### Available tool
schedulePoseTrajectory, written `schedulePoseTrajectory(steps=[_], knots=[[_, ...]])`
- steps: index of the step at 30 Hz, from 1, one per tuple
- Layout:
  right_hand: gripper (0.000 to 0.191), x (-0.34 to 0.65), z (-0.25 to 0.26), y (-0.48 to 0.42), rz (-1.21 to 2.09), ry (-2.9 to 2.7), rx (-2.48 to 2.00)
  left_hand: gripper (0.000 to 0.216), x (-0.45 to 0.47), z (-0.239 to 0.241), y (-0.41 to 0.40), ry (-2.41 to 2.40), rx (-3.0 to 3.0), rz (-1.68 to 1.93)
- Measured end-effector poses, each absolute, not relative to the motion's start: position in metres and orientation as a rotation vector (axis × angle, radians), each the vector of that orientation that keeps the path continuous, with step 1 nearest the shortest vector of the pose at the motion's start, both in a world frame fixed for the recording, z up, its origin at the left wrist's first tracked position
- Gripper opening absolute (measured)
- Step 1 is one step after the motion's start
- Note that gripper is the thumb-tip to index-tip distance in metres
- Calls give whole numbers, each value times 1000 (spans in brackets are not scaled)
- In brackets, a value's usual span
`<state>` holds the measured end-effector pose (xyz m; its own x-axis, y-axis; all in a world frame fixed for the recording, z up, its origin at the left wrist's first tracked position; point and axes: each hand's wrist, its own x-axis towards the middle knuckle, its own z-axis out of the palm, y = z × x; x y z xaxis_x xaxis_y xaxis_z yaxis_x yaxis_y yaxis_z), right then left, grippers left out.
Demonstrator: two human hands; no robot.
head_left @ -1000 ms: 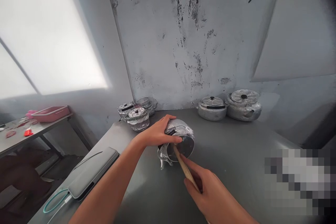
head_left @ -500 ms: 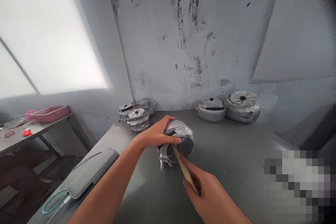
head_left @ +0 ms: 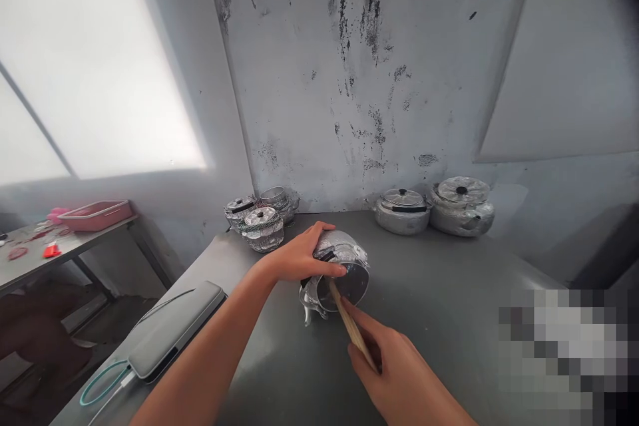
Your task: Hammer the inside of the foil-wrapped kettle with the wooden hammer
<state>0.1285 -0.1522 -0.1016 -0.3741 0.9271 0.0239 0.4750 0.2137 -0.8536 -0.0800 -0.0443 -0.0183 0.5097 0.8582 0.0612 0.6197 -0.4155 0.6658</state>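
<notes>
A silvery metal kettle (head_left: pixel 344 244) lies tipped on its side, its round opening turned towards me. My left hand (head_left: pixel 304 256) grips it from the left, the thumb along the opening's rim and the fingers over the body. Part of a black handle shows beneath that hand, and the spout (head_left: pixel 308 315) points down at the lower left. In my closed right hand (head_left: pixel 387 353) is a wooden stick (head_left: pixel 355 334), its far end reaching inside the opening. What is on that end, if anything, is hidden in the kettle.
On the grey table (head_left: pixel 439 339), a lidded pot (head_left: pixel 402 218) and a large kettle (head_left: pixel 462 213) stand back right. Several smaller metal pots (head_left: pixel 262 234) cluster back left. A grey power bank (head_left: pixel 174 329) with a cable lies left. A side table holds a pink basket (head_left: pixel 94 218).
Hands, kettle and stick keep nearly the same positions. The view has shifted very slightly.
</notes>
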Motion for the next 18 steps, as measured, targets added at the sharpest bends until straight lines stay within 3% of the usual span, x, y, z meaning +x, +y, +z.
schedulePoseTrajectory(steps=[8, 14, 18], knots=[[53, 139, -97, -146, 1064, -1994, -1319, 90, -80, -21, -43, 1203, 2165, 581], [11, 152, -93, -139, 858, -2128, -1557, 87, -81, -24, -41, 1191, 2187, 626], [31, 160, -96, -136, 746, -2201, -1706, 91, -80, -27, -39, 1201, 2159, 636]])
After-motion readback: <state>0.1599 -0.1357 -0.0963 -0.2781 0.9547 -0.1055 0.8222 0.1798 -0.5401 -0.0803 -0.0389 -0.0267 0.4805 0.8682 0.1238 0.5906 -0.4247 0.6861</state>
